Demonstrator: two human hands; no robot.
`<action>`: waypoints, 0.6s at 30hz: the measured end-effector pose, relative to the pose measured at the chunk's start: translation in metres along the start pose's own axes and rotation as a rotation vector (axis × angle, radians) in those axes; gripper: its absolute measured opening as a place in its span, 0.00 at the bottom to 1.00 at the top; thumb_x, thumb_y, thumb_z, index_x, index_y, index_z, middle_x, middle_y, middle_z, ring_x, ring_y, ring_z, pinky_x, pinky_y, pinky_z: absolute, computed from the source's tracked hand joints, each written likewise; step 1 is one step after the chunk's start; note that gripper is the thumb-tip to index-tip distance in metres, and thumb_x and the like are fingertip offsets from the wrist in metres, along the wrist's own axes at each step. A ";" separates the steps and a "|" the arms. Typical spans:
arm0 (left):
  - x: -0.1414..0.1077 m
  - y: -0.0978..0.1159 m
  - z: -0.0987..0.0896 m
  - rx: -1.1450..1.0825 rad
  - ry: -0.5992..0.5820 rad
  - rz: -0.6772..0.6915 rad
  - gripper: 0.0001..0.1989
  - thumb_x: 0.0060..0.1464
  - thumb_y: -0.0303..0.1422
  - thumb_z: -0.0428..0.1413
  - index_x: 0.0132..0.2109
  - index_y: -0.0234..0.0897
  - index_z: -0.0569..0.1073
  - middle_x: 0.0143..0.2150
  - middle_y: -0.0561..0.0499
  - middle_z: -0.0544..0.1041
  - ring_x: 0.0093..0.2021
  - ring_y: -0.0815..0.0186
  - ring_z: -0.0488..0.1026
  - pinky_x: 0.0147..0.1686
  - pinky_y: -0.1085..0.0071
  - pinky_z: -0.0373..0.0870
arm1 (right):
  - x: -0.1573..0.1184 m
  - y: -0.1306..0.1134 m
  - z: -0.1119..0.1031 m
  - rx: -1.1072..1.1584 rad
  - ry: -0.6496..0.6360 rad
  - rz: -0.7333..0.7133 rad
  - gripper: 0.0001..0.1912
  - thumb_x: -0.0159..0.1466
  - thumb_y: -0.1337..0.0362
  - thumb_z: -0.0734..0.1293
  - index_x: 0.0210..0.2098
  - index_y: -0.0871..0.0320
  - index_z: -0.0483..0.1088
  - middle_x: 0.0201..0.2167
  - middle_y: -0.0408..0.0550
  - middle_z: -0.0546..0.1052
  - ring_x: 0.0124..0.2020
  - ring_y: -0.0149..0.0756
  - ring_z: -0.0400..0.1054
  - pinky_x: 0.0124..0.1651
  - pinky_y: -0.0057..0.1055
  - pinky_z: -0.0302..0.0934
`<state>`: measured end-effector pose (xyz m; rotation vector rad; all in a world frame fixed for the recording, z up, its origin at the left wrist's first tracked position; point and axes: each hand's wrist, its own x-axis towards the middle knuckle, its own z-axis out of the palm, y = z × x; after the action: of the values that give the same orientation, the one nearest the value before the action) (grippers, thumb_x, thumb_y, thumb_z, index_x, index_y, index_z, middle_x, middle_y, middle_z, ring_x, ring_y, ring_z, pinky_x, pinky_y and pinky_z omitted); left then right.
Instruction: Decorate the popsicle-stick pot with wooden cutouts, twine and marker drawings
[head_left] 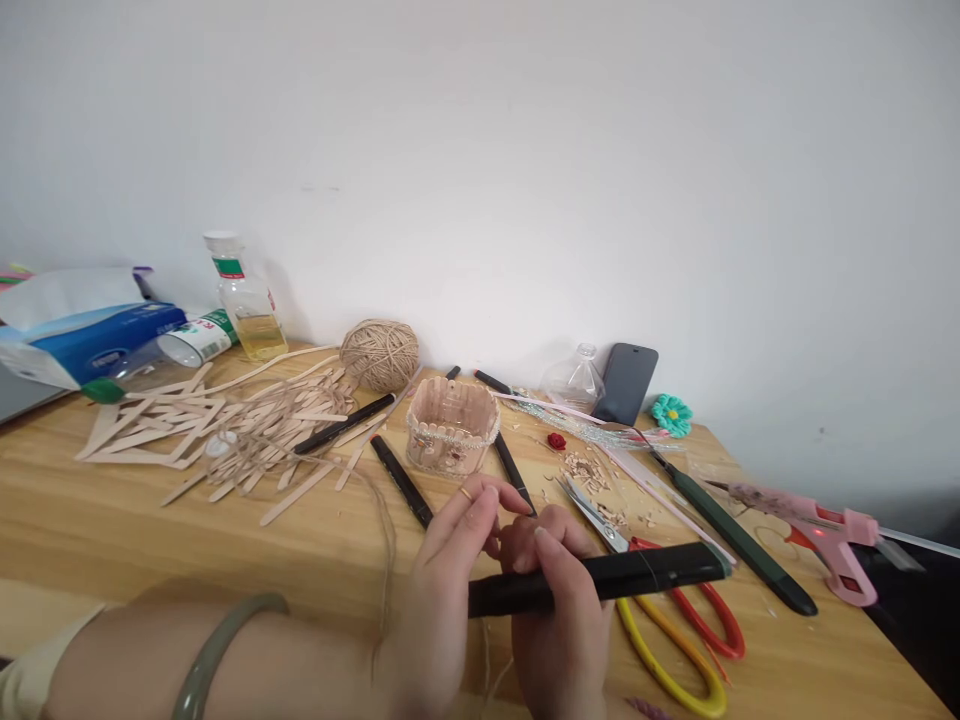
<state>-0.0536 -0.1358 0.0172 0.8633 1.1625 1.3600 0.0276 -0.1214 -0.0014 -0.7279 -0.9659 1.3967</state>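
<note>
Holding the black stick [600,580] low over the near edge of the wooden table [90,520], you have it lying almost level, its long end running out to your right. Your right hand [559,600] is wrapped around the stick near its left part, fingers curled over the top, so most of the length juts clear of the grip toward the right, above the scissors [660,600] with the red and yellow loops. Your left hand [450,580] sits just beside it, fingertips pinched together at the stick's left portion; whether they press the stick itself or the thin twine strand [386,560] trailing past your wrist cannot be told. A green bangle [217,650] rings your left forearm. Beyond your hands stands a small basket of craft sticks [452,425], with more black sticks [401,480] lying around it, a ball of twine [380,355] behind, and a pink glue gun [817,530] well off to the right.
</note>
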 end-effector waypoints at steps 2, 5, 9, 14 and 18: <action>0.000 -0.003 0.002 0.016 0.020 0.008 0.18 0.56 0.49 0.46 0.35 0.39 0.68 0.34 0.49 0.70 0.40 0.59 0.67 0.46 0.61 0.65 | 0.004 -0.001 0.003 0.011 0.009 0.003 0.17 0.56 0.58 0.65 0.15 0.55 0.59 0.16 0.39 0.58 0.22 0.32 0.52 0.29 0.29 0.53; 0.003 -0.006 -0.002 0.066 -0.054 -0.004 0.19 0.59 0.48 0.42 0.38 0.38 0.68 0.40 0.47 0.72 0.45 0.58 0.69 0.51 0.58 0.64 | 0.014 -0.008 0.004 -0.075 -0.012 0.048 0.16 0.55 0.58 0.65 0.14 0.55 0.59 0.16 0.39 0.57 0.23 0.31 0.53 0.30 0.29 0.55; 0.016 0.005 -0.028 0.468 -0.175 0.332 0.16 0.63 0.42 0.38 0.49 0.40 0.63 0.49 0.44 0.70 0.53 0.59 0.67 0.53 0.59 0.65 | 0.024 -0.025 -0.011 -0.203 -0.181 0.332 0.13 0.51 0.64 0.63 0.14 0.56 0.58 0.14 0.38 0.60 0.18 0.27 0.53 0.21 0.25 0.50; 0.037 0.023 -0.058 1.228 -0.496 1.333 0.17 0.59 0.27 0.46 0.56 0.39 0.61 0.52 0.42 0.72 0.56 0.58 0.64 0.56 0.58 0.60 | 0.012 -0.037 -0.038 -0.349 -0.441 0.880 0.12 0.50 0.60 0.68 0.18 0.56 0.60 0.08 0.32 0.56 0.09 0.21 0.44 0.13 0.22 0.36; 0.030 0.017 -0.058 1.562 -0.716 1.477 0.12 0.58 0.24 0.44 0.32 0.36 0.71 0.23 0.50 0.72 0.26 0.64 0.68 0.27 0.67 0.66 | -0.005 -0.031 -0.056 -0.579 -0.532 0.760 0.10 0.51 0.57 0.71 0.26 0.57 0.72 0.16 0.37 0.65 0.16 0.22 0.54 0.17 0.21 0.45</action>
<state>-0.1174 -0.1151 0.0153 3.4170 0.7011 0.5588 0.0916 -0.1219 -0.0002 -1.2753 -1.6543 2.0563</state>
